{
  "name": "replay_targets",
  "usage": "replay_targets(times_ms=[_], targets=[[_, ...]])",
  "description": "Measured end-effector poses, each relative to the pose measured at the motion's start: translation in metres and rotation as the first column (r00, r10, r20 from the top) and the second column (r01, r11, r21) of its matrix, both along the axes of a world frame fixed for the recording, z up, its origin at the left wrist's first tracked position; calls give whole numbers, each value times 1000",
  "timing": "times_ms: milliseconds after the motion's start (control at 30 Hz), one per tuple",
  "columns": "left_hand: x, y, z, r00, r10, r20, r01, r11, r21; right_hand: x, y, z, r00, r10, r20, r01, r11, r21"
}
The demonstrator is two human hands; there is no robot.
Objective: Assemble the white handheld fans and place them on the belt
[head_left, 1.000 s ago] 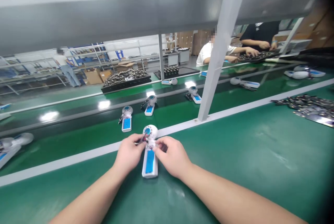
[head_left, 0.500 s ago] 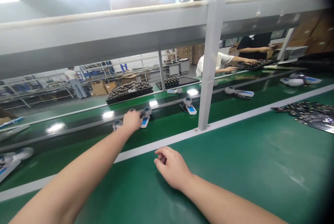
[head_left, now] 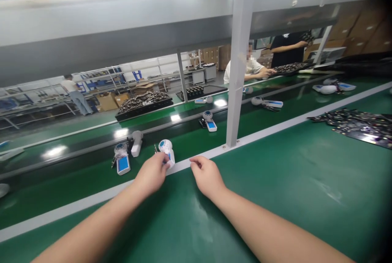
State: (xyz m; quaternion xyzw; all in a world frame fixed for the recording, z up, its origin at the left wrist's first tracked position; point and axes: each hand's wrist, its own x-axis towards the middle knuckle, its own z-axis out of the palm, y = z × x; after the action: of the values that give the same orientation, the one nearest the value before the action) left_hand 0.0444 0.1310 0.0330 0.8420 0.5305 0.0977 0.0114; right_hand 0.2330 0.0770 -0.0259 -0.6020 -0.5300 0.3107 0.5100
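Note:
My left hand [head_left: 154, 171] is closed on a white handheld device [head_left: 166, 147] with a round head, blue markings and a blue panel. It is at the near edge of the green conveyor belt [head_left: 183, 140], by the white rail [head_left: 214, 151]. Thin dark parts show beside its head. To the right, my right hand [head_left: 206, 175] hovers near the rail with thumb and fingers curled together; nothing shows in them. Left of my left hand, a similar device [head_left: 123, 164] with a blue panel lies on the belt. Behind it rests another white device [head_left: 136, 143].
A white post [head_left: 236, 91] rises from the rail beyond my right hand. More devices [head_left: 210, 123] lie along the belt. A pile of dark parts [head_left: 358, 122] sits on the green table at right. Across the belt stand a heaped black tray [head_left: 143, 105] and co-workers [head_left: 288, 52].
My left hand has drawn back from the belt to the rail with a device in it. My right hand has come slightly forward, its fingers closer together. The camera view has shifted a little.

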Motion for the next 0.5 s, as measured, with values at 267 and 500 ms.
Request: replay_targets(times_ms=[267,500], targets=[[-5,-108,-27,924,-334,184,352,933,-73,0,6,-16,957,271,-101,-271,962,19],[-34,-63,-20,837,-451,310,449,890,83,6,-5,0,894,391,220,-420,902,100]])
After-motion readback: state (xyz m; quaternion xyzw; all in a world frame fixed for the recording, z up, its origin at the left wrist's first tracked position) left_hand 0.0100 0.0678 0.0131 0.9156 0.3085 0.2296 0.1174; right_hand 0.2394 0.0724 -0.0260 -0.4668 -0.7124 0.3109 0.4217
